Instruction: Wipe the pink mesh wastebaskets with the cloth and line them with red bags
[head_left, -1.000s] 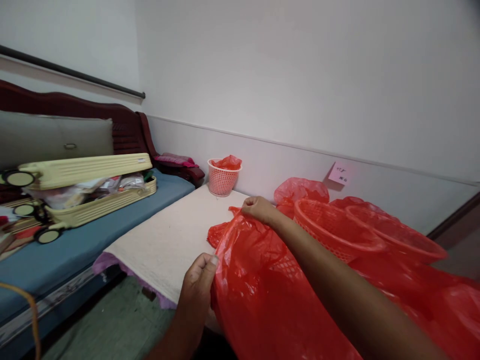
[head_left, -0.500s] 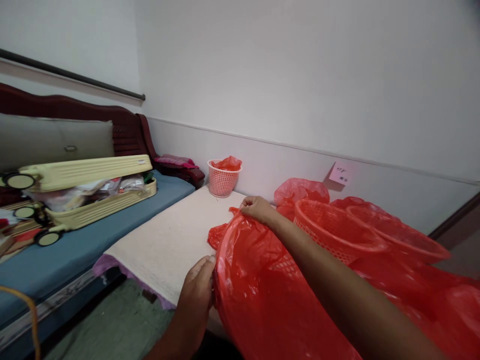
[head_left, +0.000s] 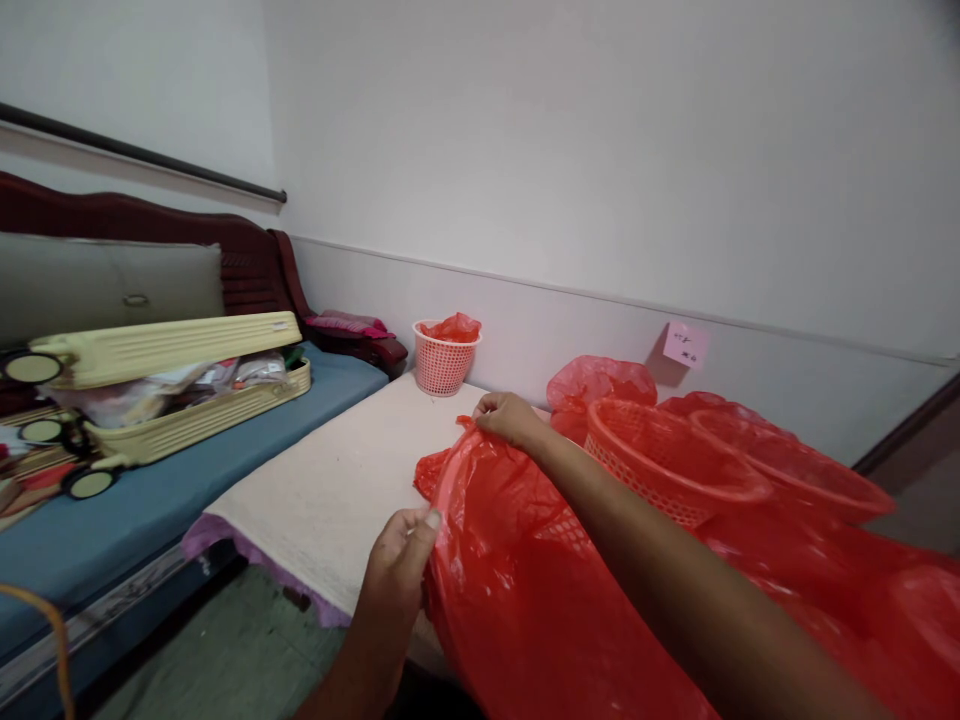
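Note:
A red plastic bag [head_left: 555, 590] lines a tilted basket in front of me, its edge lying over the basket's rim [head_left: 447, 490]. My left hand [head_left: 401, 560] is closed on the bag's edge at the near left of the rim, thumb on top. At the rim's far side, my right hand [head_left: 504, 415] pinches the bag between thumb and fingers, the forearm crossing over the basket opening. Bunched red plastic sticks out beyond the rim. Mesh shows faintly through the bag.
To the right stand red baskets [head_left: 637, 475] lined with red bags. A smaller pink basket [head_left: 442, 362] with red plastic inside stands by the wall on a cream cover [head_left: 315, 510]. An open yellow suitcase [head_left: 187, 355] lies on the blue bed at left. A pink note [head_left: 684, 345] is on the wall.
My left thumb has lifted slightly and shows more on the rim. My right hand has shifted a touch left, still pinching the bag. The whole view has moved slightly.

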